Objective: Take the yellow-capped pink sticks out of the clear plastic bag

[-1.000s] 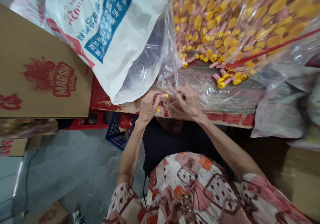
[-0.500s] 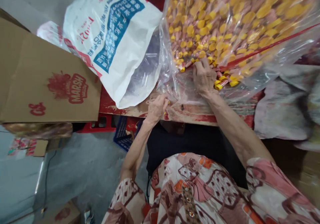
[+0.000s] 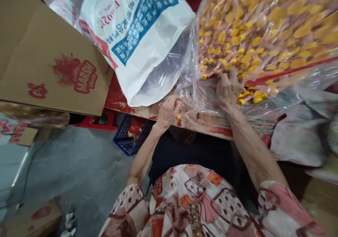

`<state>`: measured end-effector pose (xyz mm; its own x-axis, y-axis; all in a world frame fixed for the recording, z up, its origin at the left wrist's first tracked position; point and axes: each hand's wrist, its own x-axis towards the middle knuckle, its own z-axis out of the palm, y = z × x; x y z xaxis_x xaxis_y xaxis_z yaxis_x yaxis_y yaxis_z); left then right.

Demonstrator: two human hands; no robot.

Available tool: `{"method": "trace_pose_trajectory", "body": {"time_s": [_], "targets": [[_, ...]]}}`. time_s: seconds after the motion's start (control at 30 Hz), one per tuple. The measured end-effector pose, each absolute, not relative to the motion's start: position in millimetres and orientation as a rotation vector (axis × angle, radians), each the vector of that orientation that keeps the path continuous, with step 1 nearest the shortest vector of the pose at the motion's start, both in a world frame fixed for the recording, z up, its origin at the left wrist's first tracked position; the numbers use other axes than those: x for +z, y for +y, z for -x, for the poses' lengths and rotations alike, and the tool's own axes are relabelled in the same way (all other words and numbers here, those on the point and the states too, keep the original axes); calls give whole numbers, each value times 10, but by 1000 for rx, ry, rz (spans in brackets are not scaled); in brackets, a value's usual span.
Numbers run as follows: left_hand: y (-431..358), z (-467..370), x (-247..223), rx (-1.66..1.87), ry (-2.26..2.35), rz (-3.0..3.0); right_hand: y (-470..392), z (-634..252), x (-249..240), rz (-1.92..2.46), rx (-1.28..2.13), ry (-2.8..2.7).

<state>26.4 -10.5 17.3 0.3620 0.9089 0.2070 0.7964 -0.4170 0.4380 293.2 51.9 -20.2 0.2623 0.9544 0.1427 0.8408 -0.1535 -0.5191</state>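
My left hand (image 3: 169, 113) is closed at the table's front edge, with small yellow bits showing at its fingertips; what it grips is too small to name. My right hand (image 3: 230, 91) reaches to the near side of a large clear bag (image 3: 195, 89) full of small pink pieces with yellow caps (image 3: 235, 32). Its fingertips are among the pieces, and what they touch is hidden. A few capped pieces (image 3: 253, 97) lie just right of that hand. Left of the bag, a white printed sack (image 3: 148, 68) lies open, showing clear plastic (image 3: 169, 71) inside.
A cardboard box (image 3: 52, 64) stands at the left. The worn red table (image 3: 211, 124) ends close to my body. Below it are a blue basket (image 3: 126, 135) and a red stool (image 3: 102, 122). Pale sacks (image 3: 298, 131) lie at the right.
The view has shifted, so the table items appear further right. My right hand remains at the pieces, its fingers somewhat more spread. My left hand stays closed near the edge.
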Motion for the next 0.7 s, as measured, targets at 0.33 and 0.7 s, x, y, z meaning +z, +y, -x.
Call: {"method": "trace_pose_trajectory", "body": {"time_s": [0.33,0.7], "targets": [[-364,-375,36,716,1446,-2307,527,-2885,-140,1982,221,-1710],[-381,-515,118,603,1610,-2246,733,-2793,-146,2168,253,-1842]]}}
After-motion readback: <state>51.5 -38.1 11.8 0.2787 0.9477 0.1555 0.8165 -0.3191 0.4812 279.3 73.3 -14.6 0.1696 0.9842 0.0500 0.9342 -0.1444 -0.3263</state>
